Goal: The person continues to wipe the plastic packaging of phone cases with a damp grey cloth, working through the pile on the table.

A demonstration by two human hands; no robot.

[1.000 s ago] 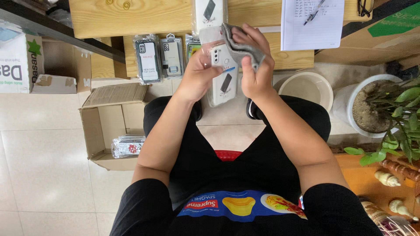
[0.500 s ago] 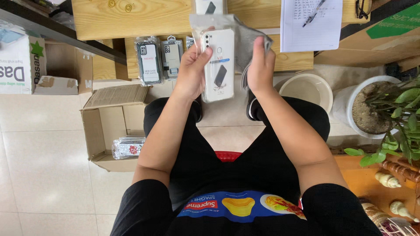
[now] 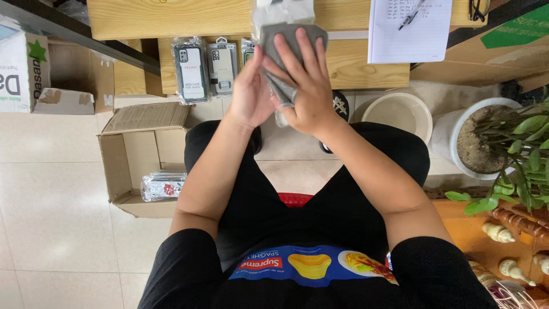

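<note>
Wooden bench point(image 3: 171, 17) runs across the top, with a lower shelf point(image 3: 366, 66) under it where three packaged phone cases point(image 3: 207, 67) stand in a row, touching one another. A sheet of paper point(image 3: 409, 34) with a pen on it lies at the bench's right end. On the tiled floor to the left sits an open cardboard box point(image 3: 123, 166); inside, near its right wall, lies a bundle of wrapped cases point(image 3: 163, 186), and the rest of its floor shows bare. Right of the seated person stands a white pot point(image 3: 452, 134) filled with soil, a green plant point(image 3: 523, 154) spreading from it. Beside that is a cream bowl point(image 3: 400, 111); what it holds I cannot tell. Both hands meet over the shelf edge. The right hand point(image 3: 306, 86) lies spread and nearly flat, fingers pressing a grey cloth point(image 3: 289, 40) against a clear-wrapped pack point(image 3: 283, 11). The left hand point(image 3: 249, 94) is cupped behind, backing the pack, fingers mostly hidden. The pack sits between the palms, its top sticking out above them.
</note>
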